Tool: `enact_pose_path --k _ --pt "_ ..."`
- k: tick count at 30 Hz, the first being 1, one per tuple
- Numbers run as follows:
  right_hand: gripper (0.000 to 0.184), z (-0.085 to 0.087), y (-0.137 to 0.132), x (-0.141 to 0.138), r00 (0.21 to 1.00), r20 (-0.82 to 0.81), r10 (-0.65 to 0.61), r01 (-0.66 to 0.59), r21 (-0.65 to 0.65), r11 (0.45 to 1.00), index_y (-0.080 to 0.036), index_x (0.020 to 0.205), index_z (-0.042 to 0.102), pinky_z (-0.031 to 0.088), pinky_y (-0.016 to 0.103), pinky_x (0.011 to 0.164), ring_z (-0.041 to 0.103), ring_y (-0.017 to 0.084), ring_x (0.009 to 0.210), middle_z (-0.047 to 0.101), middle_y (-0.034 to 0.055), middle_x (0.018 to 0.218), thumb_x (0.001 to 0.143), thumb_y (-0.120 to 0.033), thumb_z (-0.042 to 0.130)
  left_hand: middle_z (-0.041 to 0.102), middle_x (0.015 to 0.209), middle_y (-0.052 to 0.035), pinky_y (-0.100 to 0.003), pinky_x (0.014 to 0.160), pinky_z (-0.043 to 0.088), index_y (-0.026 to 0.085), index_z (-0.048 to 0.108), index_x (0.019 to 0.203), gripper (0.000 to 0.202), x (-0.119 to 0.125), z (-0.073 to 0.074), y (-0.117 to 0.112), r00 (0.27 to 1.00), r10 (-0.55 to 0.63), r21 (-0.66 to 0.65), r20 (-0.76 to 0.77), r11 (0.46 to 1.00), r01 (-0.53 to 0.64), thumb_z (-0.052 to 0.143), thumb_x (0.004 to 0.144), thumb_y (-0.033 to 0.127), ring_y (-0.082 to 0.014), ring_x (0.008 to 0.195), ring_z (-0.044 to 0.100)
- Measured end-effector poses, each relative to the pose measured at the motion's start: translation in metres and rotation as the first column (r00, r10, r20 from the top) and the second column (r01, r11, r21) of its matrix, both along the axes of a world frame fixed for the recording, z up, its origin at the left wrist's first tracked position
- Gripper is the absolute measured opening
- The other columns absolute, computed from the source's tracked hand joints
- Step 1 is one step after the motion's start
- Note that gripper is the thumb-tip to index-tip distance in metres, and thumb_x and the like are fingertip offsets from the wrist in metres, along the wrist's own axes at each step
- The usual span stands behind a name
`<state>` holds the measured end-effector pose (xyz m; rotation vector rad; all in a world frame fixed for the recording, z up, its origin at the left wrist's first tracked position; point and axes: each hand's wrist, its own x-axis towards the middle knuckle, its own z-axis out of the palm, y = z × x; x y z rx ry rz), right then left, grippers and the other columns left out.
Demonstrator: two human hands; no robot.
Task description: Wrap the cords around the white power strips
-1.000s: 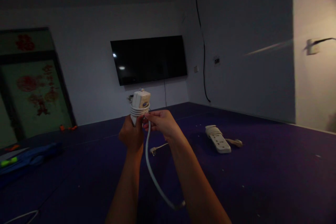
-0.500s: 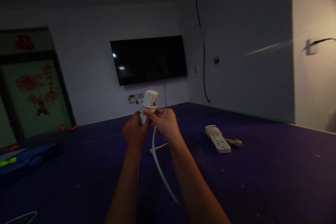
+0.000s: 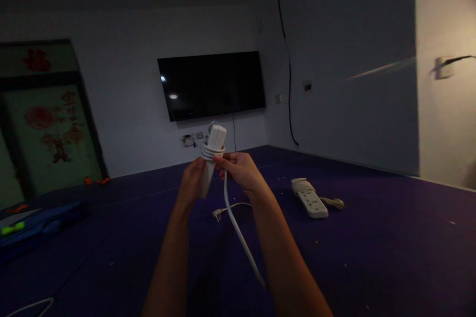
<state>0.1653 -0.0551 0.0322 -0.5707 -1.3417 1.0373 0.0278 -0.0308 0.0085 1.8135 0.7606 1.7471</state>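
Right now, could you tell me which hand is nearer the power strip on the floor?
Right. The right hand, pinching the cord, is left of and above the floor strip; the left hand is farther left, gripping the other strip.

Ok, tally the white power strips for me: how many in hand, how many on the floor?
In hand: 1, the held strip, left hand around it, right hand on its cord.
On the purple floor: 1, the floor strip.
Total: 2.

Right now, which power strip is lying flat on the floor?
The far strip, lying on the carpet; the other strip is upright between left hand and right hand.
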Motion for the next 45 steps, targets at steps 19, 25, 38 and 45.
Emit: enact_pose_path --k 19,25,38,45 --pt "0.022 0.001 -0.005 0.001 0.998 -0.010 0.058 -0.059 -0.148 0.987 -0.013 0.062 0.062 0.042 0.017 0.041 0.051 0.006 0.040 0.059 -0.0018 0.049 0.077 -0.027 0.071 0.063 0.072 -0.0045 -0.027 0.057 0.043 0.016 0.064 0.086 0.049 0.008 0.002 -0.008 0.979 0.184 0.112 0.084 0.975 -0.193 0.053 0.075 0.062 -0.0166 0.064 0.057" --pt "0.013 0.004 -0.012 0.001 0.988 0.009 0.155 -0.150 -0.198 0.969 -0.013 0.071 0.064 0.039 0.014 0.036 0.051 0.005 0.038 0.059 -0.0032 0.051 0.080 -0.021 0.068 0.066 0.083 -0.0059 -0.026 0.066 0.045 0.015 0.064 0.089 0.048 0.000 0.000 0.001 0.950 0.278 0.164 0.142 0.940 -0.300 0.057 0.074 0.060 -0.0176 0.076 0.060" --pt "0.009 0.010 -0.015 0.004 0.966 -0.086 0.245 -0.260 -0.278 0.925 -0.013 0.073 0.067 0.048 0.016 0.047 0.054 0.006 0.047 0.065 0.0003 0.062 0.077 -0.005 0.063 0.064 0.080 -0.0044 -0.026 0.067 0.044 0.015 0.063 0.086 0.049 -0.016 -0.009 0.017 0.884 0.435 0.177 0.172 0.869 -0.462 0.053 0.076 0.061 -0.0165 0.074 0.058" --pt "0.008 0.007 -0.014 -0.001 0.974 -0.034 0.226 -0.228 -0.222 0.948 -0.013 0.071 0.065 0.043 0.015 0.039 0.050 0.005 0.042 0.063 -0.0011 0.056 0.078 -0.010 0.064 0.066 0.092 -0.0088 -0.029 0.075 0.046 0.014 0.062 0.097 0.049 -0.005 -0.012 0.012 0.831 0.526 0.180 0.179 0.813 -0.553 0.057 0.076 0.058 -0.0196 0.085 0.061"
